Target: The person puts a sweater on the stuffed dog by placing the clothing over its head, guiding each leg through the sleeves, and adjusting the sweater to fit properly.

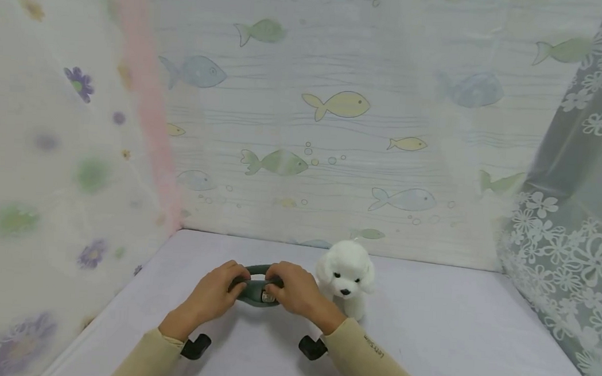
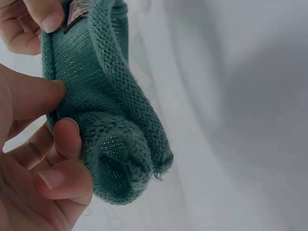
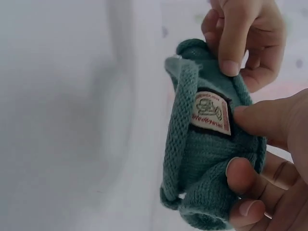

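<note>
A small green knitted sweater (image 1: 258,296) is held up over the white table between both hands. My left hand (image 1: 217,292) pinches one end of it, and my right hand (image 1: 297,288) pinches the other. Seen from the left wrist, the sweater (image 2: 77,67) has a rolled edge and a short sleeve (image 2: 120,159) beside the left fingers. The right wrist view shows a cream patch (image 3: 211,113) with a dark border on its front, next to the right thumb. A white plush dog (image 1: 346,271) sits upright on the table just beyond the right forearm, facing me.
The white tabletop (image 1: 427,328) meets a fish-print curtain (image 1: 334,155) at the back. Flowered cloth (image 1: 64,168) hangs on the left, and lace-patterned fabric (image 1: 576,251) on the right. A black device (image 1: 196,346) juts from the left wrist, another (image 1: 313,347) from the right.
</note>
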Tool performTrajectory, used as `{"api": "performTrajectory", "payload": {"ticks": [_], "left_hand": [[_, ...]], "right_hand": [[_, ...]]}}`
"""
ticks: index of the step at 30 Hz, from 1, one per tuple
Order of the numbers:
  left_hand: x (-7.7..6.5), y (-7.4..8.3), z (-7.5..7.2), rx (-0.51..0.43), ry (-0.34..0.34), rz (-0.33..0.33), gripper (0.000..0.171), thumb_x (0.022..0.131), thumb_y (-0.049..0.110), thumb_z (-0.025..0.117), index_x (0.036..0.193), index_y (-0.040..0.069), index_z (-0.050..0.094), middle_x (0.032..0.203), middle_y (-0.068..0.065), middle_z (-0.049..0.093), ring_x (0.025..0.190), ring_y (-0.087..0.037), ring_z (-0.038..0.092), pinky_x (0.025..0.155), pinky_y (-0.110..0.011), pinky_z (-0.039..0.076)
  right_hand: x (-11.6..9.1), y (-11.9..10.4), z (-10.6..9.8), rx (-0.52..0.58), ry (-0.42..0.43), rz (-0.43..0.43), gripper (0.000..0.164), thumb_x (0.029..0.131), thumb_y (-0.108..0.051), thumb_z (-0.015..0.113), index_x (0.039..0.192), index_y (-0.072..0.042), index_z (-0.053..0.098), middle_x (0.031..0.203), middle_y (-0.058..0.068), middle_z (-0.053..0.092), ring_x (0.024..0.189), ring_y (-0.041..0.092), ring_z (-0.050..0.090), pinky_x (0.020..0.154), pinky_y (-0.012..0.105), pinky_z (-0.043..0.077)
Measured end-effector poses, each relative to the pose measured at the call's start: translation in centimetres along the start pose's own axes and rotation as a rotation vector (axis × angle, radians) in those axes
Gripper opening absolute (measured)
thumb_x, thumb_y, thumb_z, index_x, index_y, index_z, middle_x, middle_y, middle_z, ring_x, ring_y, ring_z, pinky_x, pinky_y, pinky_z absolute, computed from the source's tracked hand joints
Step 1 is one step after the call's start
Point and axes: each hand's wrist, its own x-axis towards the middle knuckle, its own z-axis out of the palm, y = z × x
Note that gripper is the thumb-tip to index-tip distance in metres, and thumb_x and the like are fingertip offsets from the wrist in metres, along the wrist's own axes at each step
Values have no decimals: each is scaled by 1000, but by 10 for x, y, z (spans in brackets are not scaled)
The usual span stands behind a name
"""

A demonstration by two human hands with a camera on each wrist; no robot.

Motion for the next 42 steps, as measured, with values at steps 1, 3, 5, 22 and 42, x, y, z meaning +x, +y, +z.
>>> {"api": "performTrajectory", "payload": {"ticks": [1,3,5,22,42], "left_hand": [[1,1,-3,-2,7,10,15,85,4,71,96,14,65,88,8,54,75,-7,52,67,-28,48],[5,3,-9,4,23,34,15,85,4,71,96,13,65,88,7,54,74,-7,52,67,-28,48],[9,5,-14,9,37,50,15,85,4,70,95,14,65,88,7,54,74,-7,51,66,-28,48],[59,47,-39,-29,84,199,12,89,3,65,98,10,64,92,3,54,70,-9,50,62,-27,47],[120,111,-21,-120,71,367,10,94,7,59,103,10,64,93,2,57,70,-7,48,63,-25,45]], "right_hand": [[2,-3,-4,-7,4,0,12,89,-23,68,99,-18,67,95,-7,62,82,7,56,69,26,48],[5,-8,-11,-29,18,-9,12,89,-24,68,100,-18,67,96,-6,63,81,7,57,68,26,48],[8,-12,-20,-42,21,-12,12,89,-24,68,100,-18,67,98,-6,63,83,8,58,69,26,49],[9,-17,-99,-147,166,-139,11,86,-18,72,97,-17,68,93,-4,63,80,12,60,67,28,51],[-31,23,-175,-206,296,-147,11,85,-14,73,96,-15,70,89,-5,61,72,11,55,64,30,48]]}}
